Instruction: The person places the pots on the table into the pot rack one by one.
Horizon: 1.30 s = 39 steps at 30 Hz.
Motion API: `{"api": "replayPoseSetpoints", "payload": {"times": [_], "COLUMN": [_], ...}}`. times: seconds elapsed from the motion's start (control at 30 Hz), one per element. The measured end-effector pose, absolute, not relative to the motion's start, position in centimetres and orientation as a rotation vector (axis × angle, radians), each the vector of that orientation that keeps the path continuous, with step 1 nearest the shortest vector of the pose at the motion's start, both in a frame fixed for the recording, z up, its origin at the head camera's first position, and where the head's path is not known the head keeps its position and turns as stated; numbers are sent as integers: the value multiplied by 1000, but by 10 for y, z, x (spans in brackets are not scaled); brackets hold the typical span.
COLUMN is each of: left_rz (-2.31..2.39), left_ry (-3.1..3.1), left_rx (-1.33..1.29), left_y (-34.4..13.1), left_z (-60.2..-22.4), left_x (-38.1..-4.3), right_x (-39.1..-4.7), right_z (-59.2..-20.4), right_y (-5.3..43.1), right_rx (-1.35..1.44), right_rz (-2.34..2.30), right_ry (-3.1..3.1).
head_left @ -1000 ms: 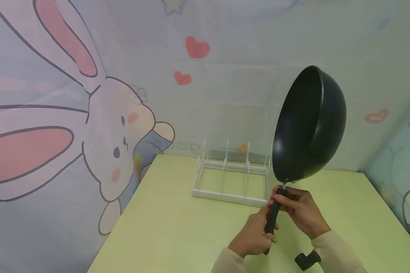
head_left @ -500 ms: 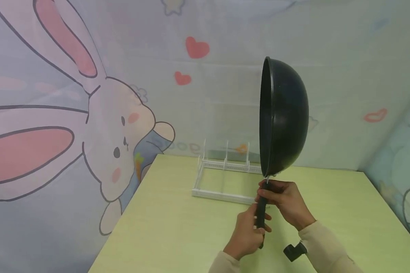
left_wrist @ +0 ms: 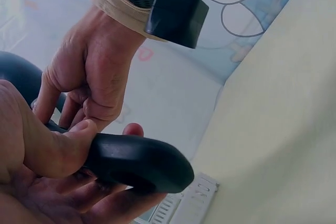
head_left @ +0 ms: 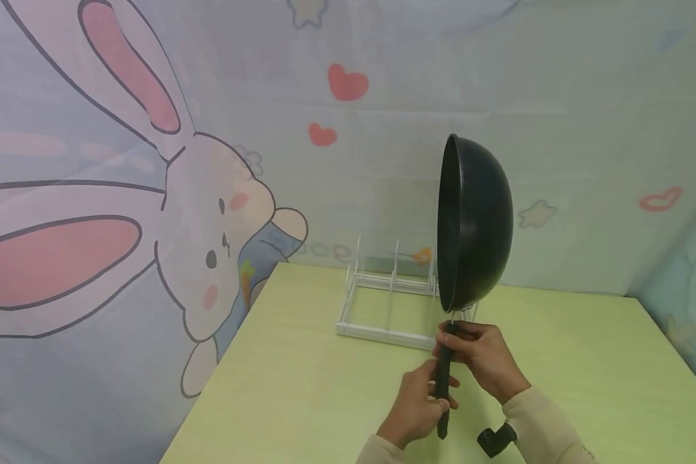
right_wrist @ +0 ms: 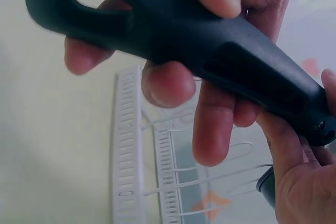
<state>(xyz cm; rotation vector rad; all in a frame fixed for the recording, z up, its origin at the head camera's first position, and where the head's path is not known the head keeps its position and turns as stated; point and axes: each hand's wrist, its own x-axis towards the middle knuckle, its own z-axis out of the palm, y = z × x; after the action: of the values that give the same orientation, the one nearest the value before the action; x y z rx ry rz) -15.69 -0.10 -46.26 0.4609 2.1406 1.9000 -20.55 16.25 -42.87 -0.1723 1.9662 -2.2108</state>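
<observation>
A black wok (head_left: pixel 481 219) is held up on its edge, its bowl above its handle and the open side facing left in the head view. My left hand (head_left: pixel 414 403) grips the lower part of the black handle (head_left: pixel 443 399), thumb on one side and fingers behind. Close under the bowl, my right hand (head_left: pixel 490 357) pinches the top of that handle. In the left wrist view the handle's end (left_wrist: pixel 142 163) sticks out past my left thumb. The right wrist view shows the handle's hanging hole and the left fingers (right_wrist: pixel 212 124) beneath it. The bowl overlaps the rack's right part in the head view.
A white rack (head_left: pixel 383 335) with upright wire dividers stands on the pale yellow-green table (head_left: pixel 290 386), behind and left of the hands. A cartoon-print cloth (head_left: pixel 394 174) hangs behind the table. A black camera (head_left: pixel 495 440) is strapped at the right wrist.
The wok has swung left and turned more edge-on, with both hands moving left along with it. Since half a second ago it has come lower in view, while the head view has shifted slightly.
</observation>
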Motion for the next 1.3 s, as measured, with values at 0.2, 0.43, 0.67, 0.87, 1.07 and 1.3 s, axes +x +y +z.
{"api": "replayPoseSetpoints", "payload": {"times": [0.2,0.43,0.67,0.87,1.07,1.3], "left_rz": [1923,1924,1912,1878,1828,1794], "left_ry": [2110,2110,2131,2168,2264,2292], "left_rx": [441,431,364,304,293,259], "left_y": [-4,-7,-8,-11,-8,-9], "left_z": [-469,-478,-491,-505,-522,-530], "left_x": [-156,-156,-157,-157,-157,-160], "right_x": [-208,-209,-212,-211,-211,-214], "right_z": [-440,-452,-467,-484,-499,-506], "right_y": [159,157,152,148,148,146], "right_rx": [-124,-88,-37,-8,-44,-44], "right_rz": [-2218,-2216,-2192,-2182,-2157,-2116], "right_ry": [1925,1905,1890,1871,1844,1869]}}
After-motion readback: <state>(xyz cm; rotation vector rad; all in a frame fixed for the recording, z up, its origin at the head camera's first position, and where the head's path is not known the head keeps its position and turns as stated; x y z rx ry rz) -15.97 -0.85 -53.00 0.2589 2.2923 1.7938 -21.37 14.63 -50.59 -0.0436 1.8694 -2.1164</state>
